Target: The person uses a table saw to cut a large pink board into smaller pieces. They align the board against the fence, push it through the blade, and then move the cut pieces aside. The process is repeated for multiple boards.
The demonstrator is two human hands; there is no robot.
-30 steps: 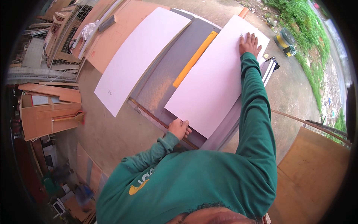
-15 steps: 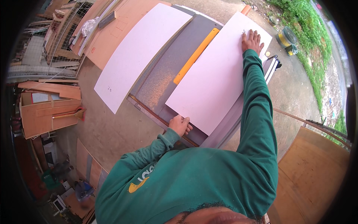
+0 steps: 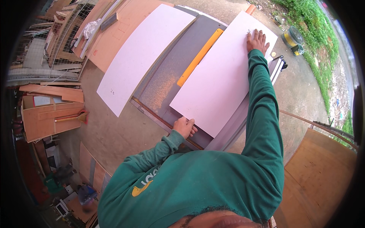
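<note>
The grey table saw top (image 3: 167,76) carries a large white rectangular board (image 3: 224,76), lying just right of the long yellow fence (image 3: 199,57) and not yet visibly cut. The right hand (image 3: 258,41) presses spread on its far end; the left hand (image 3: 185,126) grips the near corner (sawdust lies left).

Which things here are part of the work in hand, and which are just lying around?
In use:
- white panel, left hand at its near edge, right hand flat on its far end
- grey saw table under it
- yellow fence bar beside it

Lying about:
- second white panel
- brown boards
- yellow-green container by the grass
</note>
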